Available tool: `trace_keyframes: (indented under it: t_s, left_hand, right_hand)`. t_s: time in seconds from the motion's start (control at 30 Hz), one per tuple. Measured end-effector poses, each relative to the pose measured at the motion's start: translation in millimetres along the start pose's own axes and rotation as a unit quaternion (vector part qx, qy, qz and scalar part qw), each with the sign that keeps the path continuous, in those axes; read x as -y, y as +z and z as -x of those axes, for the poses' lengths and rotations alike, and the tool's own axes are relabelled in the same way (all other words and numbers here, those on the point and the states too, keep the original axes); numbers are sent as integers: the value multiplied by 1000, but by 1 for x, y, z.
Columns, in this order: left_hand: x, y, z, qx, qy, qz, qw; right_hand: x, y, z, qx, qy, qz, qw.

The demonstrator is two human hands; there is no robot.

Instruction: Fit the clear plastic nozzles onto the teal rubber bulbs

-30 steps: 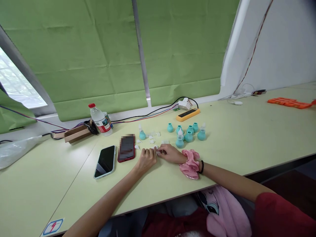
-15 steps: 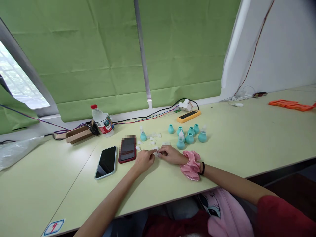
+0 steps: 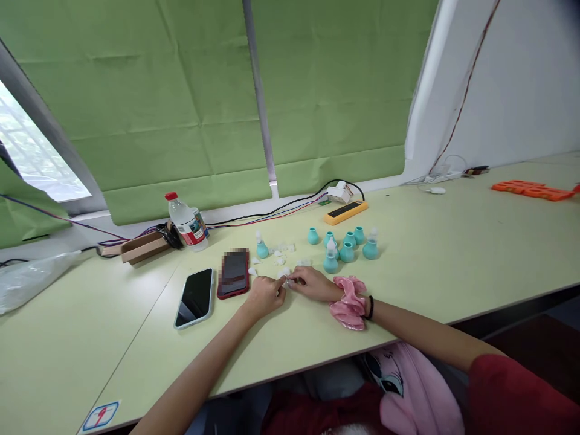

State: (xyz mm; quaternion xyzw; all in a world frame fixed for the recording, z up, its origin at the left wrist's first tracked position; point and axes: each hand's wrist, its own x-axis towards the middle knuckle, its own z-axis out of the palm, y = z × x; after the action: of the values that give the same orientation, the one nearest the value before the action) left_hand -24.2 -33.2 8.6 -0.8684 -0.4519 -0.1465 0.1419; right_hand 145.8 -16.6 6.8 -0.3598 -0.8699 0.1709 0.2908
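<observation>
Over the table's front middle my left hand [image 3: 266,295] and my right hand [image 3: 313,284] meet fingertip to fingertip. Between them is a small translucent white piece [image 3: 287,280], largely covered by the fingers. My right thumb and index pinch it, and the curled left hand has its thumb and index closed at its other side. Just beyond lie several loose white pieces [image 3: 280,261]. Several teal round-bellied little bottles [image 3: 347,252] stand behind my right hand, a few with clear white tops. Another topped teal bottle [image 3: 262,249] is behind my left hand.
Left of my hands lie a red-cased phone [image 3: 234,275] and a light-cased phone [image 3: 194,299]. A red-capped water bottle [image 3: 186,223] and a cardboard tray [image 3: 147,248] stand near the window wall. Behind are a yellow device [image 3: 345,212] and cables; orange parts [image 3: 532,190] lie far right.
My left index finger has drawn back from a straight reach and bent in at the white piece. My right hand stays almost in place.
</observation>
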Motion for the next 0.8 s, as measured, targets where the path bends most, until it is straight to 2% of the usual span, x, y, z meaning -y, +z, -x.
trace_keyframes:
  t_s: [0.2,0.37,0.47,0.6,0.73,0.8]
  left_hand:
    - [-7,-1,-3,-1,76,-68,995]
    - [-10,1,-3,-7,81,-65,995]
    - [-7,3,1,-16,46,-30,998]
    - [-1,2,5,-19,-28,112,993]
    - [5,-3,1,-63,-134,243,959]
    - [8,-7,-1,-77,-167,293,938]
  right_hand:
    - [0,2,0,-1,1,-1,1000]
    - [-3,4,0,-4,-9,6,1000]
    - [-6,6,-1,-8,-15,5,1000]
    - [-9,7,-1,-11,-4,-3,1000]
    - [-7,8,1,-41,-4,-5,999]
    - [-3,7,1,-61,-18,-13,998]
